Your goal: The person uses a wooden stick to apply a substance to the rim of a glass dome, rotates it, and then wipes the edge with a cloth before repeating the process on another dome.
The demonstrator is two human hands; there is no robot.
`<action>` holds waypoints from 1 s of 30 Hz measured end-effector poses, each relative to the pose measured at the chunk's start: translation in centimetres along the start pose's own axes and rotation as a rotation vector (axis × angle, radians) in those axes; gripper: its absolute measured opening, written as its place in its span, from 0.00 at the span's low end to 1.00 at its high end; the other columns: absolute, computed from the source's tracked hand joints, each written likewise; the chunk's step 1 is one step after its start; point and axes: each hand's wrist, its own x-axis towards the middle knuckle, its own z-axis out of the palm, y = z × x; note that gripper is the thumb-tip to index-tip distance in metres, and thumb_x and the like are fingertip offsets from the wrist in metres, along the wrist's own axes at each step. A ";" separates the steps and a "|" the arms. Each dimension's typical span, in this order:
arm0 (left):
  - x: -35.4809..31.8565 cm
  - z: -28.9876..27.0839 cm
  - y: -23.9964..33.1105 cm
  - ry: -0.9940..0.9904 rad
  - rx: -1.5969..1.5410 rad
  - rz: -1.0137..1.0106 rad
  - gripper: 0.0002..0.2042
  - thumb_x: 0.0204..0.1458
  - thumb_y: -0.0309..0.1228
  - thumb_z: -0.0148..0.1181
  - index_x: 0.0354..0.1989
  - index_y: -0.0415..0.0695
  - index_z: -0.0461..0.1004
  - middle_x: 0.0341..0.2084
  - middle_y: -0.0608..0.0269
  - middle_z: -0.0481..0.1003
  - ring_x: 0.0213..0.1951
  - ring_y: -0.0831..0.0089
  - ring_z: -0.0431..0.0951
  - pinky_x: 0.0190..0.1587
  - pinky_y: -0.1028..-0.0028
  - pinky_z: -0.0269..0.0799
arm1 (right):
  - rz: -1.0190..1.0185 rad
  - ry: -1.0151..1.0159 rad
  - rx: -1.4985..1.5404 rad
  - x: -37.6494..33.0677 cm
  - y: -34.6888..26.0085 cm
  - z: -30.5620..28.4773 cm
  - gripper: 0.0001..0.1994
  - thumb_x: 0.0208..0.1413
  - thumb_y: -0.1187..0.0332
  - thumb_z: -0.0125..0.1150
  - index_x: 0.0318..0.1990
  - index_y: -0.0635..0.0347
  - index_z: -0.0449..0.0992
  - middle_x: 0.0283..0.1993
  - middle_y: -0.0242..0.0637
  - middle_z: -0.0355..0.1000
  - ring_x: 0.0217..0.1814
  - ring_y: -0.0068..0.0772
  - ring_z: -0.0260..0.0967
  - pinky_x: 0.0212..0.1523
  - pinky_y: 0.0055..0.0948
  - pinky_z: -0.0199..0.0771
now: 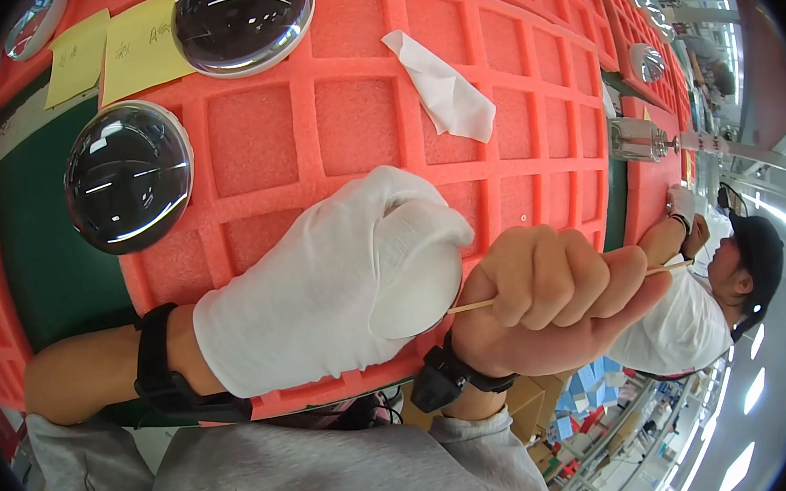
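Observation:
My left hand, in a white glove, is closed around a round glass lens tilted toward the right, its pale face partly covered by the glove. My bare right hand grips a thin wooden stick in its curled fingers. One end of the stick meets the lens's lower right edge; whether it carries a tip there I cannot make out. Both hands are over the near part of a red foam tray with square pockets. Two dark, glossy lenses, a nearer one and a farther one, rest at the tray's left side.
Yellow paper notes lie by the dark lenses. A crumpled white wipe is on the foam. Beyond the tray's right edge stand a clear glass bottle and another foam tray with lenses. A co-worker in a black cap sits at right.

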 end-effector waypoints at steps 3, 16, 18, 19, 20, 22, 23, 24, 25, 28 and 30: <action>-0.2 0.3 -0.2 -0.022 -0.050 -0.028 0.26 0.35 0.19 0.69 0.48 0.44 0.72 0.47 0.56 0.71 0.48 0.56 0.73 0.48 0.65 0.74 | 0.008 0.015 0.079 -0.1 -0.3 -0.6 0.26 0.72 0.47 0.35 0.21 0.48 0.49 0.12 0.22 0.42 0.08 0.11 0.34 0.07 0.17 0.35; -1.0 2.1 -1.1 0.073 0.113 0.054 0.19 0.34 0.23 0.67 0.40 0.46 0.74 0.44 0.65 0.70 0.47 0.60 0.73 0.45 0.68 0.74 | -0.127 -0.322 -0.137 -0.2 1.2 0.4 0.30 0.71 0.43 0.32 0.21 0.55 0.54 0.10 0.25 0.45 0.07 0.16 0.39 0.07 0.22 0.37; -1.0 2.2 -1.1 0.102 0.082 0.060 0.18 0.34 0.23 0.66 0.38 0.46 0.74 0.44 0.65 0.70 0.47 0.60 0.73 0.45 0.68 0.74 | -0.094 -0.278 -0.143 -0.4 1.1 0.7 0.30 0.71 0.43 0.32 0.21 0.55 0.54 0.10 0.26 0.45 0.07 0.17 0.39 0.07 0.22 0.36; -0.9 2.2 -1.1 0.101 0.082 0.065 0.18 0.34 0.23 0.66 0.38 0.46 0.74 0.44 0.65 0.70 0.47 0.60 0.73 0.45 0.68 0.74 | -0.098 -0.280 -0.145 -0.5 1.1 0.8 0.30 0.71 0.43 0.32 0.21 0.55 0.54 0.10 0.26 0.45 0.07 0.17 0.39 0.07 0.22 0.36; -0.8 2.2 -1.0 0.093 0.110 0.072 0.18 0.34 0.23 0.66 0.39 0.46 0.74 0.44 0.65 0.70 0.47 0.59 0.73 0.45 0.68 0.74 | -0.061 -0.249 -0.123 -0.5 1.1 0.8 0.29 0.71 0.44 0.33 0.21 0.53 0.53 0.11 0.24 0.44 0.08 0.14 0.37 0.07 0.21 0.35; -0.7 1.8 -0.8 0.078 0.175 0.084 0.19 0.34 0.23 0.67 0.39 0.46 0.74 0.44 0.64 0.70 0.47 0.59 0.73 0.46 0.67 0.74 | 0.010 -0.191 -0.071 -0.4 1.2 1.0 0.27 0.71 0.44 0.35 0.21 0.49 0.50 0.11 0.20 0.41 0.08 0.10 0.33 0.07 0.18 0.33; -0.7 1.4 -0.6 0.077 0.185 0.088 0.19 0.34 0.23 0.67 0.39 0.46 0.74 0.44 0.64 0.70 0.47 0.59 0.73 0.46 0.67 0.74 | 0.003 -0.196 -0.065 -0.3 1.2 0.7 0.27 0.71 0.44 0.35 0.21 0.49 0.50 0.11 0.20 0.41 0.08 0.10 0.33 0.07 0.18 0.33; -0.7 1.0 -0.4 0.058 0.107 0.045 0.19 0.34 0.23 0.67 0.39 0.46 0.74 0.45 0.64 0.71 0.47 0.59 0.73 0.46 0.67 0.74 | 0.029 -0.108 0.111 -0.3 0.9 -0.1 0.28 0.71 0.44 0.34 0.20 0.51 0.51 0.11 0.21 0.42 0.08 0.12 0.35 0.07 0.19 0.34; -0.6 0.8 -0.1 0.040 0.025 0.005 0.19 0.34 0.22 0.67 0.39 0.45 0.74 0.45 0.63 0.71 0.47 0.59 0.73 0.46 0.67 0.74 | 0.055 -0.021 0.282 -0.2 0.4 -0.8 0.30 0.71 0.43 0.33 0.20 0.53 0.52 0.11 0.22 0.43 0.08 0.13 0.37 0.07 0.21 0.35; -0.5 0.7 0.1 0.035 -0.048 -0.027 0.20 0.33 0.22 0.67 0.40 0.45 0.74 0.45 0.63 0.71 0.48 0.58 0.73 0.46 0.67 0.74 | 0.059 0.057 0.382 -0.3 0.2 -0.8 0.31 0.71 0.41 0.31 0.19 0.54 0.52 0.11 0.23 0.44 0.08 0.15 0.38 0.07 0.22 0.36; -0.5 0.9 -0.2 0.061 -0.039 -0.025 0.21 0.32 0.22 0.68 0.40 0.44 0.74 0.46 0.62 0.71 0.47 0.58 0.74 0.45 0.67 0.74 | 0.019 0.052 0.241 -0.4 0.4 -0.5 0.32 0.70 0.40 0.30 0.18 0.53 0.52 0.11 0.22 0.43 0.08 0.15 0.37 0.07 0.22 0.36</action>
